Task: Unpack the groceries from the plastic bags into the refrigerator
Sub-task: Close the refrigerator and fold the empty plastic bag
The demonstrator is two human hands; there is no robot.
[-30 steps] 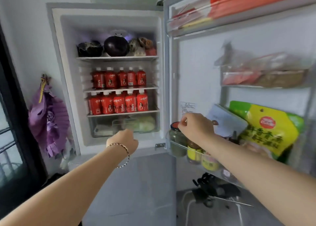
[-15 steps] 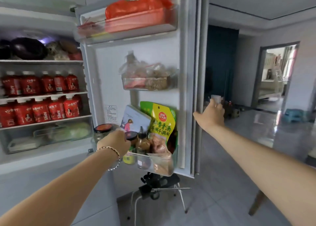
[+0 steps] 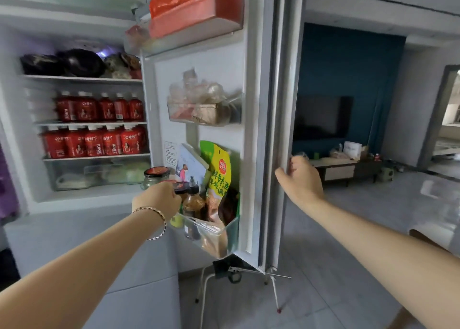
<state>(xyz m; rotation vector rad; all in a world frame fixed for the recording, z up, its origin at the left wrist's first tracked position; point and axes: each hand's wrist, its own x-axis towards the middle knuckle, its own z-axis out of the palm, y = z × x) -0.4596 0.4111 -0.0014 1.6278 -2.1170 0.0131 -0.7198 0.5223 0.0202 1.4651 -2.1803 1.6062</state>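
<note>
The refrigerator stands open, with its door point(image 3: 251, 104) swung out to the right. My left hand point(image 3: 159, 199) is at the lower door bin point(image 3: 219, 239), fingers curled around a small jar with a dark red lid point(image 3: 181, 186). Beside it in the bin are a glass jar with a red lid point(image 3: 155, 176), a brown sauce bottle point(image 3: 194, 201) and a yellow-green pouch point(image 3: 219, 169). My right hand point(image 3: 301, 179) grips the door's outer edge. No plastic grocery bag is in view near my hands.
Red drink bottles point(image 3: 99, 141) fill two shelves, dark eggplants point(image 3: 79, 62) lie on the top shelf, and a crisper drawer point(image 3: 99, 176) sits below. A red bag point(image 3: 189, 12) fills the top door bin. A tripod point(image 3: 234, 271) stands under the door. Open floor lies right.
My right hand left the lower door bin and took hold of the door's outer edge. My left hand moved from the crisper area to the small jar in the door bin.
</note>
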